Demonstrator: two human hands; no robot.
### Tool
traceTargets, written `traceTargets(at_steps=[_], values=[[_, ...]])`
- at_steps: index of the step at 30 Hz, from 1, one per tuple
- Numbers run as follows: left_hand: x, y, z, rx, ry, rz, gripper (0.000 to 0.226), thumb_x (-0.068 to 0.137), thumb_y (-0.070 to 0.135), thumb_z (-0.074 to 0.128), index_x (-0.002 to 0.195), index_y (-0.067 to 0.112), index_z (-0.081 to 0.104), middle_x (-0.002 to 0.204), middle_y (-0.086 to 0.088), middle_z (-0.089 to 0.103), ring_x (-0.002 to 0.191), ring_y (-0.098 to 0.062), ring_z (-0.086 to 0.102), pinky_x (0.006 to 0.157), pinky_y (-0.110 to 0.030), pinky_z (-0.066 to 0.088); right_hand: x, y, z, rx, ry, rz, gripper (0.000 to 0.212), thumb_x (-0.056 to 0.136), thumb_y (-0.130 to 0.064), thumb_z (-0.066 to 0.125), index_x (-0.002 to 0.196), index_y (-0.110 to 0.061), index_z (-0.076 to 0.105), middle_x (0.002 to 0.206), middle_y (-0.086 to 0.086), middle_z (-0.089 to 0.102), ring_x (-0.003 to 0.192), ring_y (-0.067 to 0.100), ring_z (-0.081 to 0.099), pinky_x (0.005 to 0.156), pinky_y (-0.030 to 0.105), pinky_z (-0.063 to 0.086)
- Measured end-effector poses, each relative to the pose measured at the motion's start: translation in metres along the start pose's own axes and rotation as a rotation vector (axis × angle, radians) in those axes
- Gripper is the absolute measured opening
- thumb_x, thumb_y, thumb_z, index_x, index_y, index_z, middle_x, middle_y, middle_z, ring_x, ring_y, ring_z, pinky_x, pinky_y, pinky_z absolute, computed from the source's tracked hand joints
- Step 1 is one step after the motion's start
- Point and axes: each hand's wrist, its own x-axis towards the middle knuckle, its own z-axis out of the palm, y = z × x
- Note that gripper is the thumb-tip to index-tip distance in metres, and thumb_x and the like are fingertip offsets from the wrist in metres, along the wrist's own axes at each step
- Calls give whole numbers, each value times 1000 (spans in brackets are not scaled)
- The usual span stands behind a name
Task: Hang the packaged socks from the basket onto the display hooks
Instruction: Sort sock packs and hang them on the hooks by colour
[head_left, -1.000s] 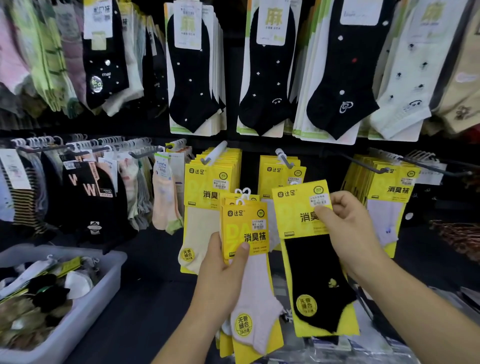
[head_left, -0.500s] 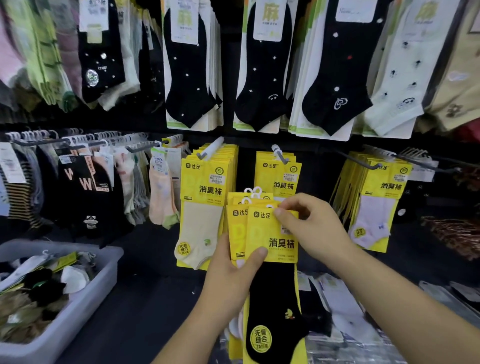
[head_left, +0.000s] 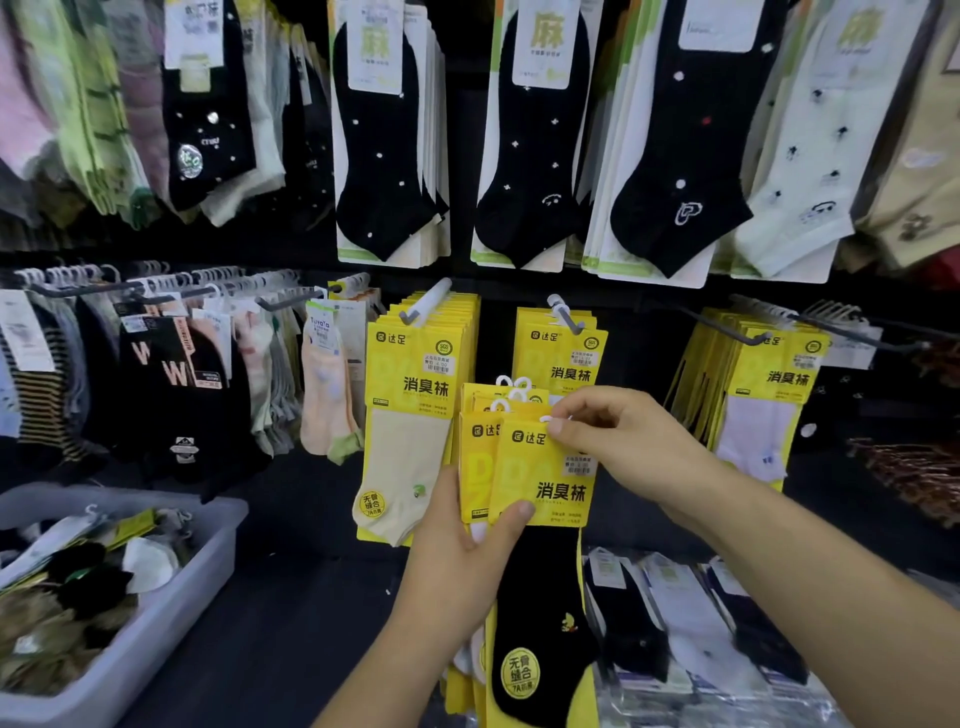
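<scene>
the left hand (head_left: 457, 561) grips a stack of yellow sock packs (head_left: 475, 467) from below, with its thumb pressed across the front card. the right hand (head_left: 618, 447) pinches the top edge of the front pack (head_left: 540, 483), the one with a black sock, beside its white hanger loop (head_left: 545, 419). the stack is held just below a display hook (head_left: 566, 318) that carries yellow packs, in the middle of the display's lower row. the grey basket (head_left: 208, 561), with more socks inside, stands toward the display's lower left corner.
</scene>
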Motion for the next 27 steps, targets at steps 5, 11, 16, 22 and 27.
traceTargets(at_steps=[5,11,16,22,27], values=[[-1,-1,0,-17,-45,-13,39,94,34,78,127,39,57,116,23,75,107,0,73,89,-27,61,2,2,-1,-17,40,-40,13,93,-26,70,81,-25,77,93,6,73,93,22,67,80,31,57],[1,1,-1,-33,-92,-20,47,86,51,76,128,39,59,117,26,75,108,4,71,90,-23,59,8,7,-7,-159,152,-127,18,98,-28,63,81,-27,71,83,0,69,68,7,58,59,14,48],[2,6,-5,-26,-30,-11,41,86,61,63,122,40,61,112,28,73,106,8,68,89,-22,52,26,-1,-23,-150,300,-111,22,101,-29,59,81,-30,68,62,-11,61,47,2,44,40,16,39],[8,6,-25,52,43,1,9,101,36,67,108,38,61,100,33,75,91,14,69,70,-6,51,53,-21,-42,-271,392,-189,22,101,-25,58,81,-29,67,75,-10,64,52,-9,51,47,5,36],[7,9,-28,82,25,2,22,92,49,65,112,38,63,103,36,73,97,17,67,72,-1,48,63,-27,-38,-353,355,-259,20,100,-23,59,82,-27,68,65,-14,56,55,-11,51,50,4,36]])
